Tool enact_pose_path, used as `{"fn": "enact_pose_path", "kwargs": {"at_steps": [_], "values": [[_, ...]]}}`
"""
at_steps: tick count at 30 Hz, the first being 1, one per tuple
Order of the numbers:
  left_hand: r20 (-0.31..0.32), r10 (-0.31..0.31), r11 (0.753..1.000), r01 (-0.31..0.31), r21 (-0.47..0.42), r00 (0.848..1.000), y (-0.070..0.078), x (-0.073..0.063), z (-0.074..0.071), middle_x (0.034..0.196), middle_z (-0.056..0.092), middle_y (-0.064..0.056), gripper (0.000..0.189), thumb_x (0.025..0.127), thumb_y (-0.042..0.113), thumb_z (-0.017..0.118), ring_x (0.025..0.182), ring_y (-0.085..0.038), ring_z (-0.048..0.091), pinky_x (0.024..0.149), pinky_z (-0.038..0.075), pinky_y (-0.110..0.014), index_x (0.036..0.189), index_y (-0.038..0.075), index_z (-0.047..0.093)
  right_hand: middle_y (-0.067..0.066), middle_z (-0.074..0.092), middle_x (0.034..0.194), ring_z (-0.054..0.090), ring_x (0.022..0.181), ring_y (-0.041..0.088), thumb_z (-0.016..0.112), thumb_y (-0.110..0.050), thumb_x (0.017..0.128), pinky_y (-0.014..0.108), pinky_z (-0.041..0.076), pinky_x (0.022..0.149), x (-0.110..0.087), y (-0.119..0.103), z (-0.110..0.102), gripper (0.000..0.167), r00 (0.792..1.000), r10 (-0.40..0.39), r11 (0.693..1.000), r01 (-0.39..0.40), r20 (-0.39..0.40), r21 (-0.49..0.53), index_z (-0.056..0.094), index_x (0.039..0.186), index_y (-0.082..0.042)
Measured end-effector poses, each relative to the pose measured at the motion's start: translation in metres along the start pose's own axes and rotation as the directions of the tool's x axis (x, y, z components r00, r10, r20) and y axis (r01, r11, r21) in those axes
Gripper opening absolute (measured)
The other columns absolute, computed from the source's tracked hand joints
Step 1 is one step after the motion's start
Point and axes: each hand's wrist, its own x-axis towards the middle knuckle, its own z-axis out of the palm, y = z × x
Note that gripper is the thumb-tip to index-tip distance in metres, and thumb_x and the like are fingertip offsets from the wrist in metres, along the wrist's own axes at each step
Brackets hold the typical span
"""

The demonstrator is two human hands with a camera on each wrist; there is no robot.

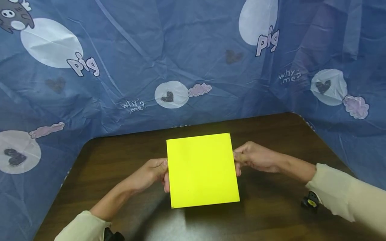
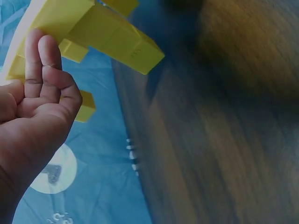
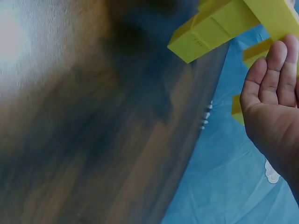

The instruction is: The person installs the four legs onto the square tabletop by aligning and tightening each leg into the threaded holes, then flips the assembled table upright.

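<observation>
A small yellow stand (image 1: 202, 170) with a flat square top is held up over the table, its smooth top face turned toward the head camera. My left hand (image 1: 153, 172) grips its left edge, thumb on the near side and fingers behind. At the opposite edge, my right hand (image 1: 256, 157) pinches it between thumb and fingers. Blocky yellow legs (image 2: 133, 50) jut out from the underside in the left wrist view. The right wrist view also shows a leg (image 3: 201, 42) with small raised marks, above the tabletop. From the head view the underside is hidden.
Below is a dark brown wooden table (image 1: 126, 150) with rounded far corners. A blue printed cloth (image 1: 193, 63) hangs behind it and along both sides. A shadow falls on the wood under the stand. Black wrist straps show at both pale sleeves (image 1: 343, 190).
</observation>
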Motion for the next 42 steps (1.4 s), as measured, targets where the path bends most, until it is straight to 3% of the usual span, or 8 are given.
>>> {"fn": "enact_pose_path", "kwargs": {"at_steps": [7,17,28,42], "values": [[0.032,-0.088,0.986,0.091,-0.143,0.996,-0.006,0.002,0.002,0.068,0.065,-0.006,0.043,0.107,0.028,0.029,0.068,-0.020,0.058,0.071,0.045,-0.028,0.090,-0.001,0.057,0.003,0.068,0.069,0.064,0.071,0.019,0.048,-0.020,0.102,0.041,0.044,0.086,0.002,0.005,0.002,0.030,0.996,0.078,0.992,-0.075,-0.031,0.099,0.071,0.103,-0.001],[0.050,-0.179,0.951,0.185,-0.246,0.983,-0.013,0.003,0.003,0.067,0.064,-0.002,0.044,0.106,0.034,0.032,0.066,-0.017,0.059,0.070,0.045,-0.026,0.091,0.002,0.059,0.002,0.065,0.064,0.060,0.065,0.018,0.049,-0.026,0.102,0.033,0.046,0.078,0.006,0.018,0.009,0.034,0.980,0.155,0.979,-0.135,-0.128,0.153,0.070,0.093,0.000],[0.042,-0.227,0.925,0.228,-0.303,0.973,-0.016,0.008,0.003,0.066,0.061,-0.001,0.043,0.105,0.035,0.034,0.065,-0.016,0.056,0.070,0.046,-0.028,0.088,0.004,0.058,0.003,0.064,0.063,0.060,0.062,0.017,0.046,-0.024,0.103,0.030,0.048,0.071,0.010,0.030,0.012,0.037,0.974,0.163,0.972,-0.130,-0.160,0.197,0.068,0.084,-0.002],[0.071,-0.252,0.904,0.261,-0.340,0.965,-0.022,0.011,0.003,0.063,0.061,0.000,0.047,0.105,0.034,0.033,0.064,-0.015,0.056,0.070,0.045,-0.028,0.082,0.006,0.063,0.005,0.063,0.066,0.058,0.063,0.017,0.043,-0.023,0.104,0.029,0.049,0.068,0.010,0.038,0.015,0.039,0.969,0.181,0.962,-0.138,-0.170,0.236,0.068,0.085,0.001]]}}
